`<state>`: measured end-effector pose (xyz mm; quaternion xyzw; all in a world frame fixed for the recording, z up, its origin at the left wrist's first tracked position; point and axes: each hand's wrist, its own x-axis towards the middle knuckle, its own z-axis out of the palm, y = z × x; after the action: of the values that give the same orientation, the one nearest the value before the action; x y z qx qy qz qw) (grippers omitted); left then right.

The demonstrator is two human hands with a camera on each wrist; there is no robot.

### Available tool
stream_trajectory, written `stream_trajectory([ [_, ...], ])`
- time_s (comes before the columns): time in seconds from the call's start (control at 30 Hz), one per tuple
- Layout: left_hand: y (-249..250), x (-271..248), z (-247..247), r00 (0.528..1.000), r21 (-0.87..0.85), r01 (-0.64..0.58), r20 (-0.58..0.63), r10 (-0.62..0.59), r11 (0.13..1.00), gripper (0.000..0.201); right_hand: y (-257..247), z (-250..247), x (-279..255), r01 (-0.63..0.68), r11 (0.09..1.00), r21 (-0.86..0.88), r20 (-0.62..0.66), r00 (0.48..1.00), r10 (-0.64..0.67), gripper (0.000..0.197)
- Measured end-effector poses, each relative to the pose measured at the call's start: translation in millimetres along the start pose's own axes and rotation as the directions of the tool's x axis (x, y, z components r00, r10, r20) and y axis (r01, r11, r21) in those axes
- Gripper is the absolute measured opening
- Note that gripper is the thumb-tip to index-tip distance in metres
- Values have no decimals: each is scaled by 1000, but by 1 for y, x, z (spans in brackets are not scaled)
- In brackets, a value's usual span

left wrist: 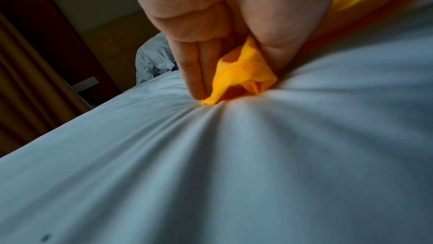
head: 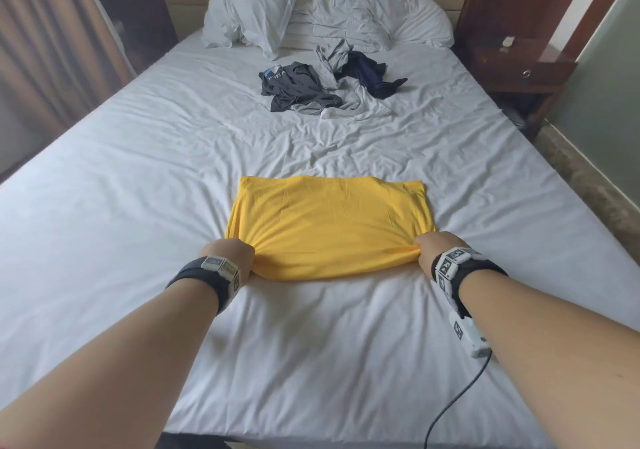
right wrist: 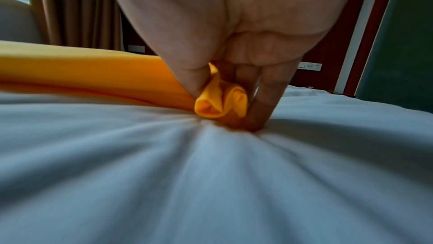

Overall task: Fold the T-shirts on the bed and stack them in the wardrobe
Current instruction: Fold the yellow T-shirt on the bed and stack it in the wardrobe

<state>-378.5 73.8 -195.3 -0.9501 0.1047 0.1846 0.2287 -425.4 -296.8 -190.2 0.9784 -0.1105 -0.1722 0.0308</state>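
The yellow T-shirt (head: 329, 227) lies flat on the near half of the bed (head: 104, 206), folded to a rough rectangle with its far edge straight and its near edge drawn taut between the two hands. The left hand (head: 230, 253) grips the near left corner; in the left wrist view its fingers (left wrist: 194, 74) and thumb are curled round a bunched wad of the yellow cloth and pressed down into the white sheet (left wrist: 211, 164), which puckers around the contact. The right hand (head: 438, 249) grips the near right corner in the same manner; the right wrist view shows a rolled fold of yellow cloth pinched between thumb and fingers (right wrist: 264, 103), fingertips sunk into the sheet. Both wrists carry black straps with marked white blocks.

Farther up the bed, near the middle and well apart from the yellow shirt, lies an unfolded heap of garments: a dark grey shirt (head: 294, 85) on the left, light grey cloth (head: 334, 57) in the middle, a navy garment (head: 372, 74) on the right, all touching or overlapping. Two white pillows (head: 256, 2) rest against the headboard. A dark wooden nightstand (head: 519, 64) stands right of the bed, with a small pale item on top, too small to identify. A brown curtain (head: 45, 50) hangs at left. A black cable (head: 450, 410) trails over the bed's near right edge.
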Motion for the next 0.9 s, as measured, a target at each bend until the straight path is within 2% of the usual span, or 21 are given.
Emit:
stream_trajectory([
  [0.13,-10,-9,8,1000,-111,-26,-12,25,993,30,7,-14,-10,-17,998,64,-24,1000,19,30],
  [0.3,-42,-32,-35,987,-370,-5,-154,-56,929,29,18,-62,-43,-35,979,202,-240,967,84,14],
  [0.43,-76,-73,-86,934,-586,-71,-324,-152,807,15,32,-111,-82,-42,961,273,-332,933,135,17],
  [0.53,-99,-110,-123,881,-712,-136,-405,-244,689,14,47,-147,-116,-20,936,350,-413,894,173,19],
  [0.6,-111,-132,-143,838,-781,-223,-459,-294,584,14,57,-168,-136,26,921,389,-455,875,167,20],
  [0.7,-128,-155,-164,800,-868,-350,-473,-370,352,10,71,-194,-157,112,881,460,-512,844,160,23],
  [0.8,-135,-160,-168,835,-914,-401,-391,-388,59,10,79,-206,-161,121,810,573,-472,857,206,20],
  [0.87,-128,-150,-156,880,-927,-356,-289,-376,-120,9,79,-197,-151,63,808,586,-376,904,203,18],
  [0.9,-120,-141,-144,903,-934,-312,-235,-360,-173,8,80,-185,-141,24,819,573,-314,930,192,21],
])
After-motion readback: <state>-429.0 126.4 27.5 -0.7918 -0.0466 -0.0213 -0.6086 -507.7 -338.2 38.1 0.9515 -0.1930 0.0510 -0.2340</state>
